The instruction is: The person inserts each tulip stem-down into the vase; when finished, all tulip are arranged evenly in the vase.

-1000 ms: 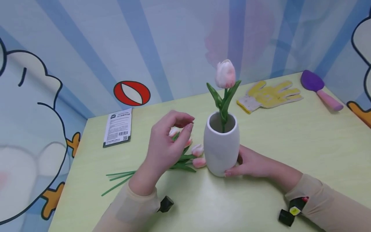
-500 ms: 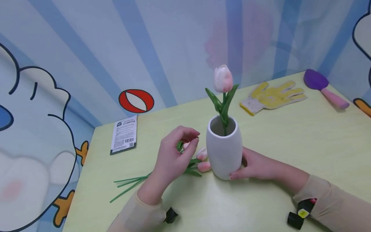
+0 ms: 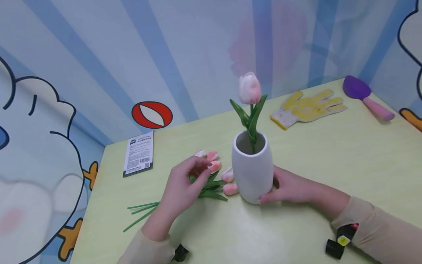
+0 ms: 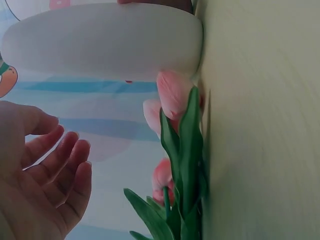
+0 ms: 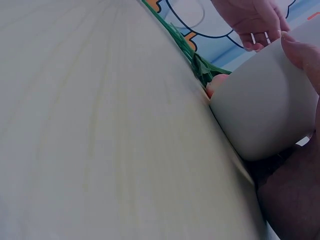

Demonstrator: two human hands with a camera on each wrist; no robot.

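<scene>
A white vase [image 3: 252, 176] stands upright on the table, with one pink-and-white tulip [image 3: 250, 90] rising from its mouth. My right hand [image 3: 291, 185] grips the vase low on its right side, the thumb showing at the front. Left of the vase lies a bunch of several tulips [image 3: 212, 189], heads toward the vase and stems pointing left. Over this bunch hovers my left hand [image 3: 184, 187], fingers loosely curved. The left wrist view shows that hand [image 4: 50, 170] apart from the tulips [image 4: 175, 95], holding nothing. In the head view it hides part of the bunch.
A flat printed packet [image 3: 139, 154] lies at the back left of the table. Toward the back right are a yellow-and-white work glove [image 3: 310, 108] and a purple trowel [image 3: 357, 88] with a pink handle. A patterned backdrop [image 3: 184, 55] borders the table's back.
My left hand has shifted left and toward me, away from the vase, uncovering more tulip heads. The right hand keeps its grip on the vase. The head view has shifted slightly.
</scene>
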